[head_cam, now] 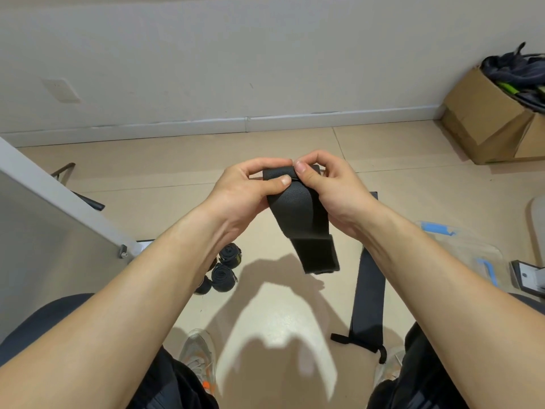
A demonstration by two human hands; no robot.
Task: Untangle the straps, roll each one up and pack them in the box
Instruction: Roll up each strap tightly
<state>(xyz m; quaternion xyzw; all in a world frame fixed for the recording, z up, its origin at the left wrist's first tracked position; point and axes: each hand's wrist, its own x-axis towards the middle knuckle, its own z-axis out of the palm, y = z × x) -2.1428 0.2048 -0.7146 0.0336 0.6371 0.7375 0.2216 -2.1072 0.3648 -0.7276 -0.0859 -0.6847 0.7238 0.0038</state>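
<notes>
I hold a wide black strap up in front of me, above the floor. My left hand pinches its folded top edge with thumb and fingers. My right hand pinches the same edge from the right, thumbs nearly touching. The strap's lower end, with a fuzzy fastening patch, hangs free. Three rolled black straps lie on the floor under my left forearm. Another black strap lies flat and unrolled on the floor at the right. A clear plastic box with blue clips stands beyond my right forearm.
A cardboard box stuffed with dark items sits at the far right by the wall. A grey table edge with a bolted leg juts in from the left. My knees and shoes are at the bottom.
</notes>
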